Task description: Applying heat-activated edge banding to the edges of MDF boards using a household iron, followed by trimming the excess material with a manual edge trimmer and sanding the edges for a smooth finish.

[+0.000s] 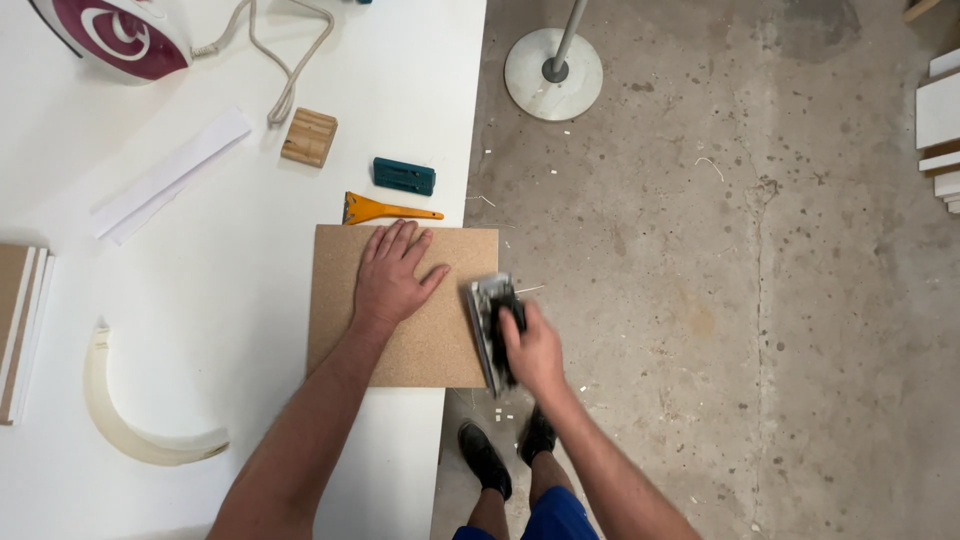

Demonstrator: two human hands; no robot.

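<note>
Fingers (400, 245) splayed flat on chipboard panel (420, 345) (near edge trimmer (492, 325)).

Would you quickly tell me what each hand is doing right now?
Left hand: open, pressed flat on the chipboard panel.
Right hand: closed around a dark hand tool at the panel's right edge.

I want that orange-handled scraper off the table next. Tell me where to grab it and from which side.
Grip the scraper by its narrow orange handle, which points right toward the table's edge. Its wider blade end faces left. It lies flat and free just above the chipboard panel, below the green block. Come from above, fingers across the handle; the left hand, flat on the panel, is nearest.
</note>
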